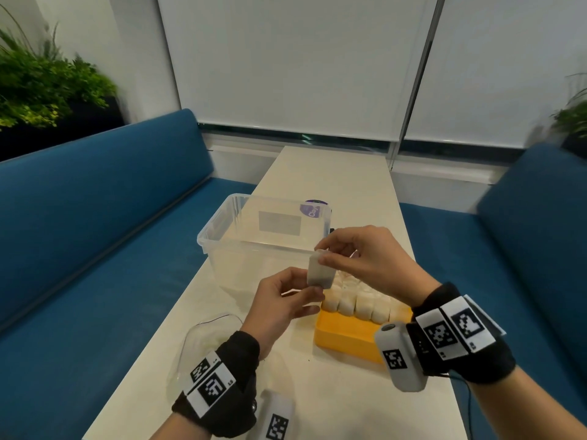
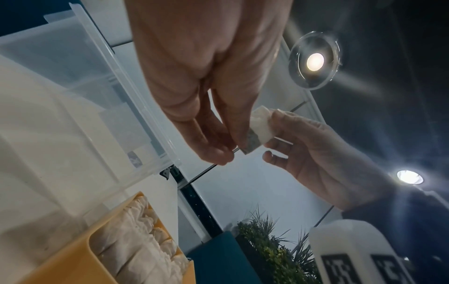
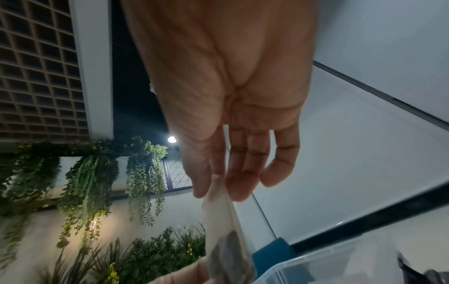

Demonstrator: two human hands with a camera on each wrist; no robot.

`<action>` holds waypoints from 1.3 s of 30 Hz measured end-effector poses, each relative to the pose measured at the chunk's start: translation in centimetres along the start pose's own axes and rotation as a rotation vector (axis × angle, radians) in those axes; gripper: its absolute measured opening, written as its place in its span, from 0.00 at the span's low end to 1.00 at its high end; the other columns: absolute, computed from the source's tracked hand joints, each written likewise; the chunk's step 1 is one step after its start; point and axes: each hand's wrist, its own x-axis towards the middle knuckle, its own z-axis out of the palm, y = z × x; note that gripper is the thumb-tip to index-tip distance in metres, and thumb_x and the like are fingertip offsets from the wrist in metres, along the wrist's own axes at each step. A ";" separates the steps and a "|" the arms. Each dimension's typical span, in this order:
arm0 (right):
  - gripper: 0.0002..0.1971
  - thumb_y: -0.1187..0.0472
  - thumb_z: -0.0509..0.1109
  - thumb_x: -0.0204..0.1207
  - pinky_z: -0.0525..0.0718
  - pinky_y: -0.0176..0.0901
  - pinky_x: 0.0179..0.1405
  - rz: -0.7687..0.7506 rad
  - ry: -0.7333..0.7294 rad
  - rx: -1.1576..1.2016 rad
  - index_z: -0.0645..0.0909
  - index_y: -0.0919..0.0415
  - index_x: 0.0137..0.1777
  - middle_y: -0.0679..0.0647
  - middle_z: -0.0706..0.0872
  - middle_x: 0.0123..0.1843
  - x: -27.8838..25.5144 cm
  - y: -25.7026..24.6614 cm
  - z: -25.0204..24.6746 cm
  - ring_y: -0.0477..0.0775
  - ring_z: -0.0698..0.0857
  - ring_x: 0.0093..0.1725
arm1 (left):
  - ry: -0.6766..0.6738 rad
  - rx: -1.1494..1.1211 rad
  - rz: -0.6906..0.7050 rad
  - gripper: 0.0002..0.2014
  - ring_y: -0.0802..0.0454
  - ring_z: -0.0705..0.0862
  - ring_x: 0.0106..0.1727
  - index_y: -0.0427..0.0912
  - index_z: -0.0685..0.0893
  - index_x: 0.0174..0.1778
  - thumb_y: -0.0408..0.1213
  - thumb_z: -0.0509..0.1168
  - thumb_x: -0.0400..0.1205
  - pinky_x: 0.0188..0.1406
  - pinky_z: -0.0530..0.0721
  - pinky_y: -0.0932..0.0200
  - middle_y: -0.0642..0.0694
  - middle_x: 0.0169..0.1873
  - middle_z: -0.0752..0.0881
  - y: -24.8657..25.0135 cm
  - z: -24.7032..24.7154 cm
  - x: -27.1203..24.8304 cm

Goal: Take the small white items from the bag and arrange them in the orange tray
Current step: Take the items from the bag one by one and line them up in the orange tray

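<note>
Both hands hold one small white sachet (image 1: 320,272) with a grey lower part, in the air above the far end of the orange tray (image 1: 346,339). My left hand (image 1: 313,289) pinches its bottom edge. My right hand (image 1: 321,253) pinches its top. A row of white items (image 1: 362,304) stands packed in the tray's far part. In the left wrist view the left hand (image 2: 240,146) grips the sachet (image 2: 261,128) low, and the tray (image 2: 80,265) lies below. In the right wrist view the right hand (image 3: 218,190) pinches the sachet (image 3: 226,221). The clear bag (image 1: 208,336) lies beside my left wrist.
A clear plastic box (image 1: 222,227) stands open just beyond the tray, with a purple lid (image 1: 314,207) behind it. The narrow white table (image 1: 333,401) runs between blue benches (image 1: 95,217). Plants (image 1: 38,87) stand at the back left.
</note>
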 end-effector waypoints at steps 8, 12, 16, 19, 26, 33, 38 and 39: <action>0.05 0.59 0.72 0.76 0.79 0.24 0.42 0.035 0.011 -0.069 0.88 0.56 0.49 0.43 0.86 0.40 0.2 0.9 -0.9 0.38 0.82 0.40 | 0.008 0.107 -0.006 0.10 0.48 0.90 0.49 0.42 0.86 0.57 0.33 0.70 0.80 0.47 0.90 0.56 0.43 0.50 0.89 -0.8 -0.2 0.8; 0.06 0.61 0.69 0.78 0.84 0.41 0.48 0.175 0.004 -0.174 0.87 0.60 0.51 0.52 0.89 0.45 1.0 4.2 -0.8 0.49 0.84 0.41 | 0.067 0.155 -0.035 0.09 0.51 0.90 0.46 0.45 0.86 0.56 0.34 0.69 0.81 0.43 0.88 0.61 0.45 0.50 0.89 -1.7 -1.4 1.1; 0.08 0.64 0.66 0.79 0.75 0.36 0.46 0.337 -0.152 -0.296 0.85 0.62 0.53 0.55 0.86 0.50 2.2 7.7 1.5 0.50 0.80 0.45 | 0.136 0.160 -0.077 0.07 0.54 0.89 0.44 0.45 0.87 0.53 0.34 0.69 0.81 0.40 0.85 0.63 0.45 0.50 0.89 -2.8 -3.2 0.9; 0.07 0.63 0.68 0.77 0.80 0.37 0.47 0.398 -0.338 -0.316 0.86 0.61 0.51 0.54 0.86 0.46 2.9 9.8 4.3 0.50 0.82 0.43 | 0.179 0.182 -0.110 0.06 0.53 0.89 0.44 0.45 0.88 0.52 0.33 0.69 0.81 0.42 0.86 0.61 0.46 0.49 0.89 -3.5 -4.9 0.6; 0.09 0.65 0.67 0.77 0.84 0.44 0.52 0.489 -0.499 -0.343 0.86 0.61 0.53 0.57 0.88 0.51 4.8 12.4 9.2 0.57 0.86 0.53 | 0.356 0.166 -0.140 0.07 0.49 0.88 0.45 0.44 0.89 0.51 0.30 0.67 0.82 0.43 0.85 0.57 0.44 0.47 0.91 -4.4 -9.7 -1.3; 0.11 0.70 0.66 0.76 0.86 0.46 0.54 0.580 -0.374 -0.335 0.86 0.64 0.55 0.62 0.87 0.55 6.0 14.6 10.8 0.61 0.86 0.54 | 0.448 0.182 -0.162 0.07 0.43 0.88 0.47 0.42 0.88 0.52 0.30 0.66 0.83 0.42 0.84 0.58 0.44 0.47 0.91 -4.8 -12.4 -3.2; 0.10 0.67 0.68 0.77 0.84 0.47 0.58 0.568 -0.345 -0.317 0.83 0.67 0.56 0.63 0.88 0.56 5.8 14.5 9.6 0.62 0.88 0.53 | 0.462 0.243 -0.165 0.06 0.43 0.88 0.47 0.43 0.89 0.50 0.30 0.68 0.82 0.43 0.82 0.58 0.41 0.47 0.90 -5.3 -13.4 -3.7; 0.09 0.67 0.68 0.77 0.84 0.47 0.56 0.573 -0.333 -0.301 0.83 0.67 0.55 0.64 0.87 0.55 5.6 14.2 9.0 0.62 0.88 0.51 | 0.459 0.265 -0.158 0.06 0.43 0.88 0.47 0.44 0.89 0.49 0.31 0.68 0.82 0.43 0.82 0.58 0.42 0.46 0.90 -5.3 -13.6 -3.7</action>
